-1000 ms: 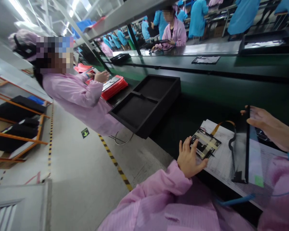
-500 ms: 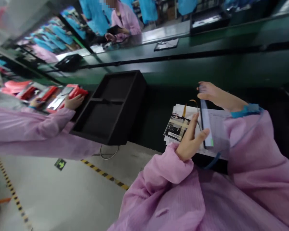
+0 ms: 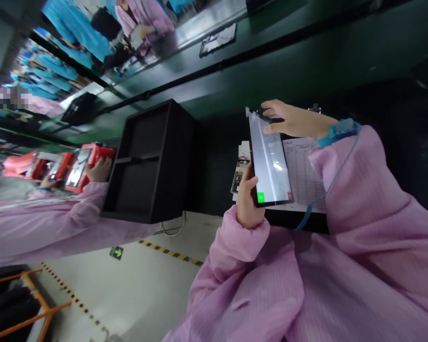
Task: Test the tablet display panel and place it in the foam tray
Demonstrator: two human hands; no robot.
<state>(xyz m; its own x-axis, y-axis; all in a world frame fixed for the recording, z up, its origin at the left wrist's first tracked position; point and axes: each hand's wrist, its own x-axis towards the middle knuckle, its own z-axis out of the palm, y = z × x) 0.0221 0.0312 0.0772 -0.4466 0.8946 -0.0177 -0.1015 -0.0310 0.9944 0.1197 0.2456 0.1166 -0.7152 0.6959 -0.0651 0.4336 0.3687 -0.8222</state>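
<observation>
A flat display panel (image 3: 269, 159) with a glossy face and a small green tab at its near corner is held up above the bench edge. My left hand (image 3: 248, 202) grips its near end, thumb on the edge. My right hand (image 3: 292, 119) pinches its far end with bent fingers; a blue wrist strap (image 3: 337, 130) with a coiled cord circles that wrist. Under the panel lie a printed sheet (image 3: 303, 173) and a small circuit board (image 3: 238, 175), mostly hidden.
A black two-compartment foam tray (image 3: 151, 164) stands on the bench to the left. Beyond it a co-worker's hand (image 3: 99, 170) rests on red trays (image 3: 92, 159). A green conveyor (image 3: 306, 61) runs behind. People in blue and pink coats work at the far side.
My left hand left the circuit board and took the panel's near end. The panel turned from edge-on to face-up, held by both hands. The camera swung right and rolled.
</observation>
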